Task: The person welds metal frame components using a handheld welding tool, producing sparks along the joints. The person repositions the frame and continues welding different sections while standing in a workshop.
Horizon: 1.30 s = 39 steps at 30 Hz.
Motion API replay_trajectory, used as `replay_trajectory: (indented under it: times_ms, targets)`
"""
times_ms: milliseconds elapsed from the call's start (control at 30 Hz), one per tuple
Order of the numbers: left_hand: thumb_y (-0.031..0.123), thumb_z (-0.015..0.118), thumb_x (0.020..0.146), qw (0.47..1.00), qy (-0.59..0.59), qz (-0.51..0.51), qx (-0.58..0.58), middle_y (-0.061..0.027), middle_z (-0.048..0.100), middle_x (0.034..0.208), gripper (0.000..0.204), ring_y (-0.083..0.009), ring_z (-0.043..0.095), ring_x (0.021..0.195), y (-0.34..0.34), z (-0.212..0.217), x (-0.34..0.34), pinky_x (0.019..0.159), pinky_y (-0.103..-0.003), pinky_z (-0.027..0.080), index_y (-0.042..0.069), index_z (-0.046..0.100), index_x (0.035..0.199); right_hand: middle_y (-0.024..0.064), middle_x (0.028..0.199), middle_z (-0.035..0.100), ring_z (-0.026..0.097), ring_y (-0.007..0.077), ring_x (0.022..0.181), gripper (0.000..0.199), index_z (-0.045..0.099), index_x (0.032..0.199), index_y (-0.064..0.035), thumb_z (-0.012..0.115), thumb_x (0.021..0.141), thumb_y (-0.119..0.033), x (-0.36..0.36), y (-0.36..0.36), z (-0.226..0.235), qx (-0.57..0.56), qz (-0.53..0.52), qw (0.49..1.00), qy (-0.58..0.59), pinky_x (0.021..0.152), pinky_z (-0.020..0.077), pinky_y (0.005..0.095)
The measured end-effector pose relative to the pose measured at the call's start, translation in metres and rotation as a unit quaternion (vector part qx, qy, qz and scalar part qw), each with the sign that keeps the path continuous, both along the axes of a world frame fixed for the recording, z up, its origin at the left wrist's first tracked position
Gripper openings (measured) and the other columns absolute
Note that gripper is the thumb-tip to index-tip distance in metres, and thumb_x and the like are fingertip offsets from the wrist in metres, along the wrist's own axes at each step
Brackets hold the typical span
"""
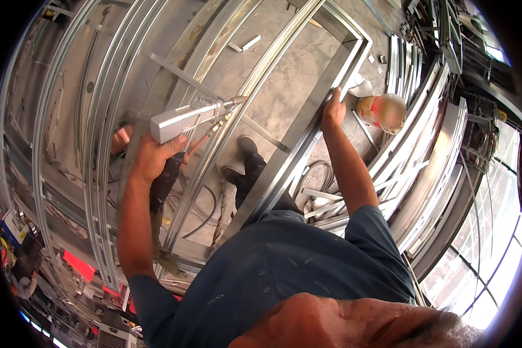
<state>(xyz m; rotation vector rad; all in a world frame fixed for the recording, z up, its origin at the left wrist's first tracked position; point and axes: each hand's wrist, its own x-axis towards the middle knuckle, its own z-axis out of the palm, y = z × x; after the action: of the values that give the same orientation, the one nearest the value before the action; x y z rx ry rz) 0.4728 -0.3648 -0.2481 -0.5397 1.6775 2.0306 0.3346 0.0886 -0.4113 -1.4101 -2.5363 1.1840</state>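
Note:
My left hand (155,155) is closed around the rear of a silver, boxy gun-shaped tool (182,120) with a narrow pointed nose. Brass-coloured fittings (220,124) lie beneath that nose; the grip itself is mostly hidden by my palm. The tip reaches a long bar of a silver metal frame (264,65); whether it touches cannot be made out. To the right, my right hand (333,110) grips the outer side member (326,86) of this frame. The frame's near end comes up to my waist.
More metal frames (101,64) stand in rows at left. A round tub (383,113) sits on the floor beyond my right hand, beside piled metal profiles (417,156). A cable (325,168) loops near my right side. Offcuts (250,43) lie on the concrete.

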Motion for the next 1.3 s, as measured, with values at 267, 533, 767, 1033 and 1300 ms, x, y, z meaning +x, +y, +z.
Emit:
replay_trajectory:
  times_ms: [267, 533, 767, 1033, 1300]
  targets:
    - [0.025, 0.074, 0.095, 1.000, 0.003, -0.011, -0.002, -0.0105, 0.072, 0.088, 0.039, -0.0147, 0.067, 0.064, -0.001, 0.003, -0.005, 0.053, -0.029, 0.054, -0.002, 0.065, 0.122, 0.0271, 0.122, 0.067, 0.062, 0.0419, 0.119, 0.090, 0.063, 0.128, 0.0058, 0.047, 0.092, -0.075, 0.000, 0.008, -0.009, 0.000, 0.016, 1.000, -0.005, 0.102, 0.0449, 0.0467]
    - [0.025, 0.077, 0.093, 1.000, 0.005, -0.004, -0.017, -0.0122, 0.071, 0.089, 0.045, -0.0164, 0.067, 0.063, 0.001, 0.006, -0.005, 0.051, -0.029, 0.053, -0.001, 0.062, 0.126, 0.0281, 0.123, 0.066, 0.062, 0.0403, 0.119, 0.089, 0.061, 0.128, 0.0085, 0.051, 0.092, -0.072, 0.000, 0.003, -0.005, -0.028, 0.004, 0.999, 0.017, 0.103, 0.0444, 0.0448]
    - [0.024, 0.078, 0.092, 1.000, -0.009, -0.019, -0.020, -0.0108, 0.071, 0.090, 0.042, -0.0156, 0.067, 0.066, -0.004, 0.008, -0.004, 0.057, -0.029, 0.053, -0.001, 0.064, 0.123, 0.0284, 0.127, 0.064, 0.060, 0.0399, 0.120, 0.088, 0.060, 0.127, 0.0111, 0.052, 0.092, -0.070, -0.001, -0.003, 0.002, -0.048, -0.003, 0.999, 0.021, 0.104, 0.0441, 0.0439]
    - [0.019, 0.076, 0.094, 1.000, -0.006, -0.018, -0.024, -0.0100, 0.071, 0.093, 0.040, -0.0154, 0.066, 0.069, -0.002, 0.013, -0.004, 0.060, -0.029, 0.054, -0.003, 0.063, 0.125, 0.0265, 0.119, 0.067, 0.064, 0.0392, 0.114, 0.089, 0.062, 0.126, 0.0106, 0.051, 0.091, -0.071, 0.001, -0.008, 0.010, -0.029, 0.006, 0.999, 0.018, 0.101, 0.0459, 0.0446]
    - [0.015, 0.075, 0.094, 1.000, -0.011, 0.002, -0.024, -0.0090, 0.069, 0.099, 0.038, -0.0149, 0.066, 0.075, 0.001, 0.018, -0.002, 0.060, -0.029, 0.055, -0.003, 0.063, 0.125, 0.0251, 0.117, 0.069, 0.065, 0.0379, 0.111, 0.087, 0.062, 0.126, 0.0086, 0.051, 0.090, -0.070, -0.001, -0.004, 0.004, -0.020, 0.007, 1.000, 0.016, 0.099, 0.0471, 0.0442]
